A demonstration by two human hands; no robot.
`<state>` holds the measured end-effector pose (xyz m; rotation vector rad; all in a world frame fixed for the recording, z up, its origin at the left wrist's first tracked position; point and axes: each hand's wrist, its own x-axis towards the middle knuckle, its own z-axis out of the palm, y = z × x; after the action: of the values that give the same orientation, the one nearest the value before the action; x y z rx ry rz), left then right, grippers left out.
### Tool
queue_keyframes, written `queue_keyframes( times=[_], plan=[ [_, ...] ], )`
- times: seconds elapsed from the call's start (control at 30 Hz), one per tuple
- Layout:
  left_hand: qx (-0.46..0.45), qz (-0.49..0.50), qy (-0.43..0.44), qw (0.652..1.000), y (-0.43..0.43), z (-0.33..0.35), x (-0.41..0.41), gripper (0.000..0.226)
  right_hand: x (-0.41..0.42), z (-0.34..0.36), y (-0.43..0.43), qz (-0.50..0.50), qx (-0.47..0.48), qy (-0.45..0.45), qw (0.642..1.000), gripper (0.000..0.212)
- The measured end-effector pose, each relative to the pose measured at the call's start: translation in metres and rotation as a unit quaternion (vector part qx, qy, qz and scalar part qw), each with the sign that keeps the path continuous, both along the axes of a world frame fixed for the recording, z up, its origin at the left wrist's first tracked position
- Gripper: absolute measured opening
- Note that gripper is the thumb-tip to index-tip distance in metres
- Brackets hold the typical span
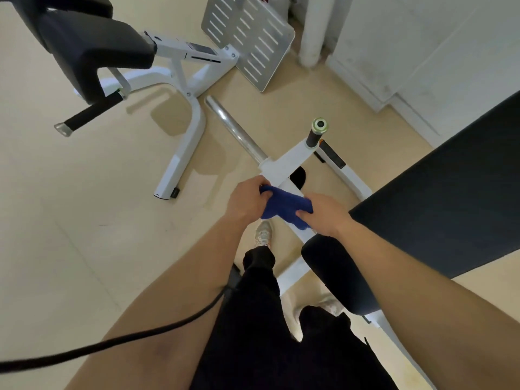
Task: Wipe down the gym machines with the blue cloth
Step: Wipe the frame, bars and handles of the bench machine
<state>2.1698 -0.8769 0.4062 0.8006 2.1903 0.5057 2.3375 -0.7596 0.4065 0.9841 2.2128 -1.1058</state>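
Progress: I am judging the wipe as under way on the near machine only. The cloth [284,205] is lying across the white arm [287,164], just near of its black grip [313,136]. Nothing in view is telling me which surfaces are already clean.
Remaining: I am counting the bar [236,130], the pad [450,187] at right, and the far machine [183,142] at left, with its seat [92,49] and footplate [247,38], as probably not yet wiped.
Cloth: It is bunching between both hands and touching the white arm.
Left hand [247,204]: Its fingers are curling round the cloth's left end, gripping it.
Right hand [326,215]: Its fingers are curling over the cloth's right end, gripping it. I cannot tell whether it is also pressing down on the white arm.
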Motion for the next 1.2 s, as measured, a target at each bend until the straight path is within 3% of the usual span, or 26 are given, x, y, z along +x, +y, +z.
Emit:
queue_keyframes(
  times=[0.23,0.37,0.5,0.57,0.63,0.67,0.77,0.87,0.93,1.07,1.2],
  plan=[
    [-0.007,-0.021,0.026,0.999,0.024,-0.07,-0.049,0.015,-0.03,-0.088,-0.009,-0.102,-0.099,0.014,0.99,0.012],
    [0.008,-0.021,0.037,0.999,0.047,-0.116,-0.072,0.015,-0.045,-0.131,-0.002,-0.2,-0.1,0.031,0.974,0.015],
    [0.039,-0.007,0.013,0.999,0.079,-0.15,-0.081,0.014,-0.048,-0.161,0.014,-0.368,-0.047,0.064,0.926,0.013],
    [0.057,0.003,0.019,0.998,0.091,-0.159,-0.077,0.018,-0.049,-0.167,0.018,-0.424,0.03,0.06,0.903,0.031],
    [0.074,0.033,0.06,0.995,0.095,-0.161,-0.069,0.027,-0.053,-0.17,0.015,-0.435,0.138,0.046,0.889,0.051],
    [0.083,0.056,0.088,0.991,0.093,-0.159,-0.063,0.031,-0.056,-0.169,0.011,-0.437,0.154,0.063,0.884,0.05],
    [0.086,0.055,0.087,0.991,0.084,-0.16,-0.045,0.035,-0.072,-0.169,-0.003,-0.432,0.031,0.142,0.89,0.029],
    [0.058,-0.033,0.068,0.995,0.073,-0.172,-0.028,0.044,-0.094,-0.177,-0.014,-0.448,-0.063,0.184,0.872,0.028],
    [0.055,-0.067,0.09,0.992,0.076,-0.182,-0.028,0.045,-0.101,-0.186,-0.011,-0.475,-0.067,0.179,0.859,0.028],
    [0.04,-0.097,0.064,0.992,0.103,-0.194,-0.041,0.029,-0.097,-0.206,0.011,-0.446,-0.046,0.179,0.876,0.035],
    [0.042,-0.144,0.038,0.988,0.144,-0.196,-0.049,0.029,-0.097,-0.21,0.05,-0.453,-0.013,0.168,0.875,0.035]
  ],
)
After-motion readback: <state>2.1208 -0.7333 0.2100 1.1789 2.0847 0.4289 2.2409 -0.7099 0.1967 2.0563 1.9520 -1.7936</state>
